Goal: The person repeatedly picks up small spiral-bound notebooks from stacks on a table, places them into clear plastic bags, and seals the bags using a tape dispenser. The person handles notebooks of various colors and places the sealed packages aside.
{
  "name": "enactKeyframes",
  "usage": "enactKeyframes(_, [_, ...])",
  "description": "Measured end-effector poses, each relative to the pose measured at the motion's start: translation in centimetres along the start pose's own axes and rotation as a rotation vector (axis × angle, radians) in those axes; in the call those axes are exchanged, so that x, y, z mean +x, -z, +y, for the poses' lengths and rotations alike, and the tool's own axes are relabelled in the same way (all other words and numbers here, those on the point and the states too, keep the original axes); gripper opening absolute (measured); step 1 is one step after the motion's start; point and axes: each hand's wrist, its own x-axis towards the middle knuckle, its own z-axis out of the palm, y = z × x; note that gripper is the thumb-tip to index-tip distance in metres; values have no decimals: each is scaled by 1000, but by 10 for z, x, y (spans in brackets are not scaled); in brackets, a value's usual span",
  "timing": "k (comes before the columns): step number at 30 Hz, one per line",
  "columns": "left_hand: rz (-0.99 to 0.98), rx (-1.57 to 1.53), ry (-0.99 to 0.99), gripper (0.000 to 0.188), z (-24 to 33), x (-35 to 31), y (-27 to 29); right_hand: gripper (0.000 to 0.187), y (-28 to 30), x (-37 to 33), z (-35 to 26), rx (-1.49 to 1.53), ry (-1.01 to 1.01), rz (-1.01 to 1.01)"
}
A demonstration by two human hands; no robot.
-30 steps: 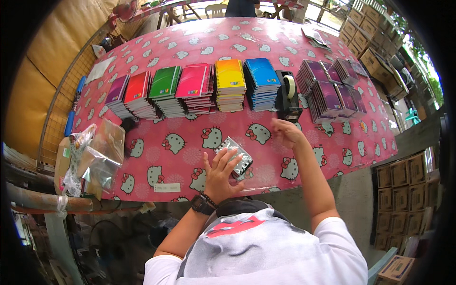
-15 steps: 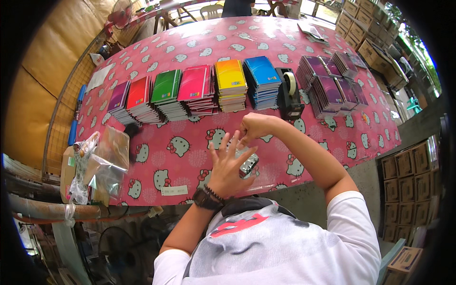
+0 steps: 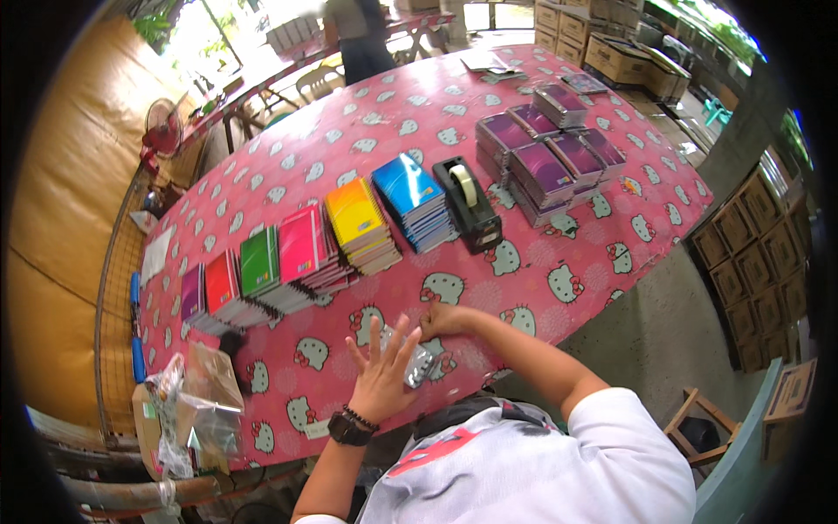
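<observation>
A small pack in shiny clear plastic [image 3: 421, 366] lies near the table's front edge, mostly covered by my hands; what is inside is hard to make out. My left hand [image 3: 382, 374] rests over it, fingers spread wide. Just right of those fingertips, my right hand [image 3: 443, 321] is closed at the pack's far side; whatever it pinches is hidden. Beyond my hands runs a row of spiral notebook stacks: purple [image 3: 193, 293], red [image 3: 222, 281], green [image 3: 259, 262], pink [image 3: 300, 241], yellow [image 3: 355, 214] and blue [image 3: 407, 186].
A black tape dispenser [image 3: 476, 218] stands right of the blue stack. Plastic-wrapped purple notebook packs [image 3: 541, 168] are piled farther right. Clear plastic bags [image 3: 209, 393] lie at the left corner. Brown cartons [image 3: 751, 262] are stacked beyond the right edge; a person [image 3: 358, 39] stands across the table.
My view has turned, so the table appears tilted and more of the far person shows. Both hands remain at the plastic-wrapped pack, the left still spread and the right still closed.
</observation>
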Motion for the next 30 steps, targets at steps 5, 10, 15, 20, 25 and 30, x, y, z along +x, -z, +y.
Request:
enactKeyframes(5, [262,-211,-29,92,-14,45,8,55,15,-66,-26,254,247,622])
enactKeyframes(10, [446,-889,380,87,10,126,20,91,15,-125,-68,-555,489,1062])
enactKeyframes(15, [769,-878,109,89,33,177,43,96,121,-119,-57,-548,399,1233])
enactKeyframes(20, [638,-924,196,68,11,141,29,85,307,-93,-31,-644,-27,1385])
enactKeyframes(25, [608,-867,453,54,0,98,7,86,392,-65,5,-806,-369,1299])
enactKeyframes(30, [641,-759,630,50,-22,48,-14,98,424,-59,13,-723,-569,1016])
